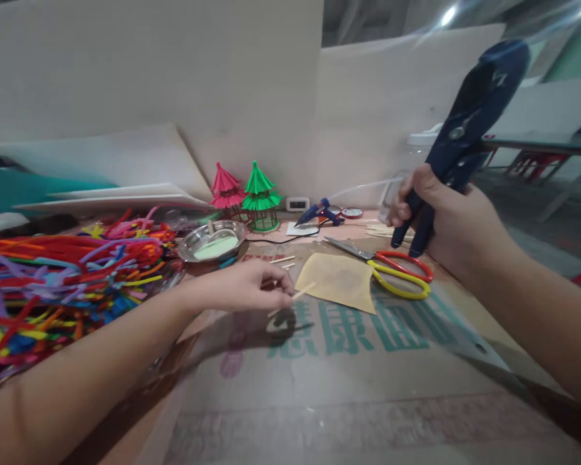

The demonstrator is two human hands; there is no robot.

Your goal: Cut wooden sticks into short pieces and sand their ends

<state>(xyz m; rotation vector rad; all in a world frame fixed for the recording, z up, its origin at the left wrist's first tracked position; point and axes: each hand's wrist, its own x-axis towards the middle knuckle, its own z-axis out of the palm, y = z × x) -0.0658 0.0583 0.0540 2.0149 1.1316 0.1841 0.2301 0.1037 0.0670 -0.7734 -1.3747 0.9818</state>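
Note:
My left hand (244,284) hovers low over the printed cardboard, thumb and fingers pinched on a thin wooden stick (304,291) whose end points right. A few similar short sticks (283,259) lie just behind this hand. On the right, my right hand (465,219) is raised and wrapped around the handles of a dark blue plier-like cutter (458,132), its head tilted up and away. Below the cutter lie scissors (370,263) with one red and one yellow handle loop. Between the hands rests a square of yellowish paper (336,284), perhaps sandpaper.
Colourful pipe cleaners (77,265) pile up at left beside a metal bowl (181,248). Behind stand a red (227,187) and a green (256,194) pagoda model, a small digital clock (297,204) and a blue glue gun (319,212) with a cord. Cardboard (290,394) covers the table.

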